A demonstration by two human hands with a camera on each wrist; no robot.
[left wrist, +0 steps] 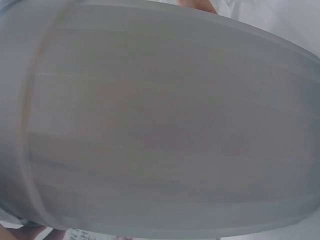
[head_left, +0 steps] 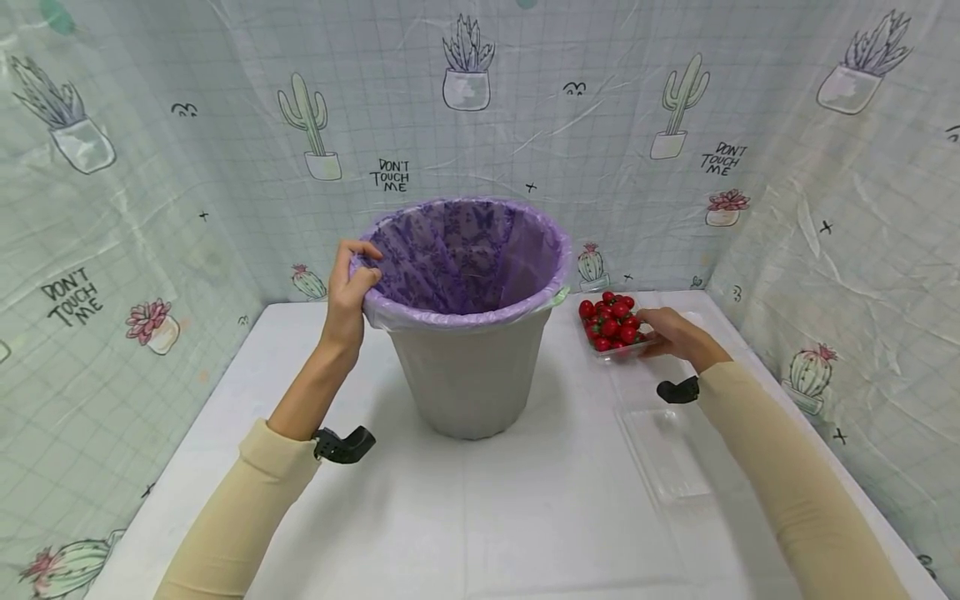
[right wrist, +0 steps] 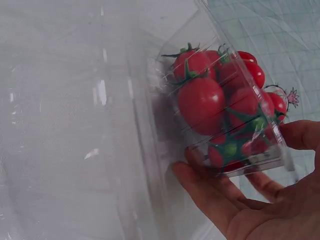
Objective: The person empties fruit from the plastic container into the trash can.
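A grey trash bin (head_left: 472,375) stands upright on the white table, lined with a purple bag (head_left: 465,250) folded over its rim. My left hand (head_left: 348,292) grips that rim at its left side, thumb and fingers over the bag. In the left wrist view the bin's grey wall (left wrist: 170,120) fills nearly everything. Over at the right, my right hand (head_left: 675,333) holds the near right corner of a clear plastic box (head_left: 618,353) heaped with red cherry tomatoes (head_left: 611,321). The right wrist view has the fingers (right wrist: 210,197) curled under the box, green stems showing through its wall.
A clear plastic lid (head_left: 667,454) lies flat on the white table (head_left: 465,517), in front of the tomato box and below my right forearm. Patterned sheeting (head_left: 510,142) with cactus drawings walls the table at the back and both sides.
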